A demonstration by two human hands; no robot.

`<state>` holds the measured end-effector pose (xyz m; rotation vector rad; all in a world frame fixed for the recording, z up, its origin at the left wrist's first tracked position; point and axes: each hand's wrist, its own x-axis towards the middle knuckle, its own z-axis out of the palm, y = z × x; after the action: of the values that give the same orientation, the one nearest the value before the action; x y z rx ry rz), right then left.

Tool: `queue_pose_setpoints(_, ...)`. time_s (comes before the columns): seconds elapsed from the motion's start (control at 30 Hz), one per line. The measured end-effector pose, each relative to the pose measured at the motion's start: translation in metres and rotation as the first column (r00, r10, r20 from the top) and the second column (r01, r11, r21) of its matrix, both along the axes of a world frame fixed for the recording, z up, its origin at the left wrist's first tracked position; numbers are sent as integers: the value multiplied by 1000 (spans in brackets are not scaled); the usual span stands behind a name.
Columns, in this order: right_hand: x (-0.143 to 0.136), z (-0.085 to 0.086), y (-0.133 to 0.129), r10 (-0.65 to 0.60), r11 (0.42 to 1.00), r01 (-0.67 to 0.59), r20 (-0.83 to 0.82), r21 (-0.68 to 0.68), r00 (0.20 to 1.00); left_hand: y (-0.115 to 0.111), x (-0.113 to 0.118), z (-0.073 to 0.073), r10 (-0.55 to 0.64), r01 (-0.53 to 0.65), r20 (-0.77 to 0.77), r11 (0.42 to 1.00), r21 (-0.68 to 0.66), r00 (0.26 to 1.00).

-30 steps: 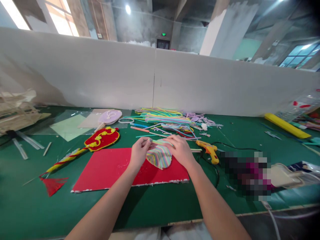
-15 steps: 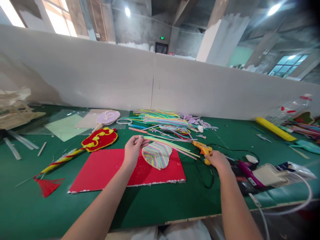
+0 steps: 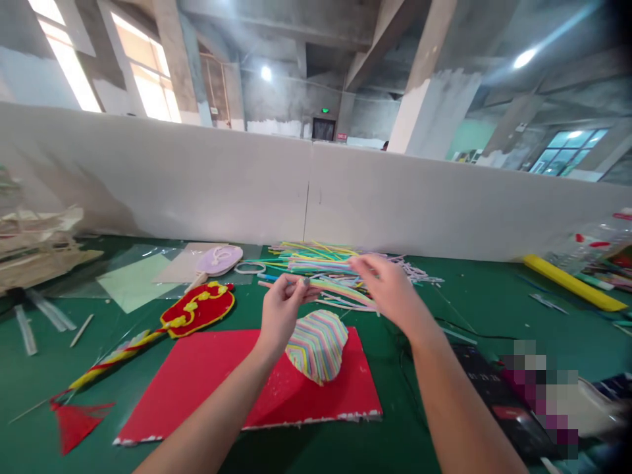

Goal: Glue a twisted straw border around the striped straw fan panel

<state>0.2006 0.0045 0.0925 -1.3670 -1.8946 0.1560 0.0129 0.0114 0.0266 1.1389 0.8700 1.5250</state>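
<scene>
My left hand (image 3: 286, 299) is closed in a pinch on one end of a few pastel pipe cleaners (image 3: 340, 288), which slant off to the right. My right hand (image 3: 388, 289) is raised at their far end, its fingers smeared by motion, so its grip does not show clearly. Below the hands lies a rounded, striped piece of pastel pipe cleaners (image 3: 320, 347) on a red board (image 3: 207, 375) with ragged white edges. Behind the hands is a loose heap of coloured pipe cleaners (image 3: 316, 253). The orange glue gun cannot be seen.
On the left lie a red and yellow fan (image 3: 205, 309) with a red tassel (image 3: 79, 421), and a lilac fan (image 3: 220, 260). Clear sticks (image 3: 49, 309) lie farther left. To the right are a black device (image 3: 494, 388), a yellow bar (image 3: 573, 283) and a plastic bottle (image 3: 597, 237).
My right hand has left the orange glue gun's spot, moving up and left to the pipe cleaners. My left hand still pinches them. The view has tilted up.
</scene>
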Motion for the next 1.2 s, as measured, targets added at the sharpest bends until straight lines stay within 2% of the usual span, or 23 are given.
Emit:
queue_pose_setpoints(0.03,-15,2,0,100,994,-101,-26,-47,995,0,2,5,11,-11,-4,1000,22,1000)
queue_pose_setpoints(0.07,-27,1,0,148,986,-151,-44,-78,988,-1,3,10,17,-17,-17,999,34,1000)
queue_pose_setpoints(0.13,-41,-7,0,187,968,-193,-55,-159,981,-3,3,14,36,-33,-58,998,50,998)
queue_pose_setpoints(0.17,-44,-12,2,187,969,-192,-46,-156,981,-3,1,15,55,-51,-81,997,59,995)
queue_pose_setpoints(0.33,-32,-29,13,223,974,-223,-9,-43,975,9,-12,17,108,-86,-334,993,80,936)
queue_pose_setpoints(0.43,-24,-29,19,263,963,-264,-24,-47,964,19,-18,18,23,-12,-459,1000,27,888)
queue_pose_setpoints(0.5,-21,-28,21,282,958,-282,-24,-54,959,22,-19,18,-62,50,-434,998,-39,899)
queue_pose_setpoints(0.6,-19,-28,21,308,948,-309,-30,-76,951,21,-18,17,-135,105,-305,988,-112,943)
queue_pose_setpoints(0.73,-20,-31,21,311,944,-315,-53,-94,949,17,-15,15,-146,122,-212,985,-123,966)
queue_pose_setpoints(0.87,-20,-31,22,339,931,-343,-52,-123,939,15,-14,16,-169,148,-196,982,-114,966)
queue_pose_setpoints(1.03,-17,-31,23,355,915,-361,-65,-181,933,12,-17,17,-153,153,-347,988,-26,925)
queue_pose_setpoints(1.2,-16,-27,20,368,889,-390,-133,-240,920,12,-25,20,12,95,-554,982,164,832)
